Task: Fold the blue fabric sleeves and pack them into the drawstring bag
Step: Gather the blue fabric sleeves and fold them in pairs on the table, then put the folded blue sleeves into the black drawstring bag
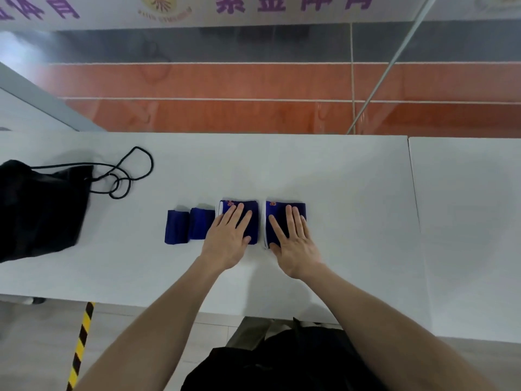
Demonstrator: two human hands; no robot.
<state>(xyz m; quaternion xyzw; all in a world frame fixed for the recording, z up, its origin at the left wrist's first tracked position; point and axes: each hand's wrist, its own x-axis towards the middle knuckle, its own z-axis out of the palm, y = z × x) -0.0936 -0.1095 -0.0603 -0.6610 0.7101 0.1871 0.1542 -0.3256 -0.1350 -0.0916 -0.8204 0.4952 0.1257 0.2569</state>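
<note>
A white table (pixel 324 170) runs across the view, its top matte and plain. A seam on the right divides it from a second white table (pixel 465 221) set flush against it. Beyond the far edge lies a floor of orange-red bands (pixel 253 80) marked with thin white lines, then a grey strip. A white banner with purple characters (pixel 293 2) crosses the very top. A thin metal pole (pixel 389 66) slants down on the right. Below the near edge, a strip of yellow and black hazard tape (pixel 81 342) lies on the pale floor.

Four folded blue fabric sleeves sit in a row near the table's middle. The two small ones (pixel 176 227) (pixel 200 223) are on the left, just beside each other. The left hand (pixel 229 235) lies flat with straight fingers pressing on the third folded sleeve (pixel 252 218), gripping nothing. The right hand (pixel 293 238) presses the same way, fingers spread, on the fourth folded sleeve (pixel 275 214), which shows white edging and a small orange mark.

The black drawstring bag (pixel 42 210) lies at the far left of the table, well apart from the sleeves, its cord (pixel 132 170) looped loosely across the surface.
</note>
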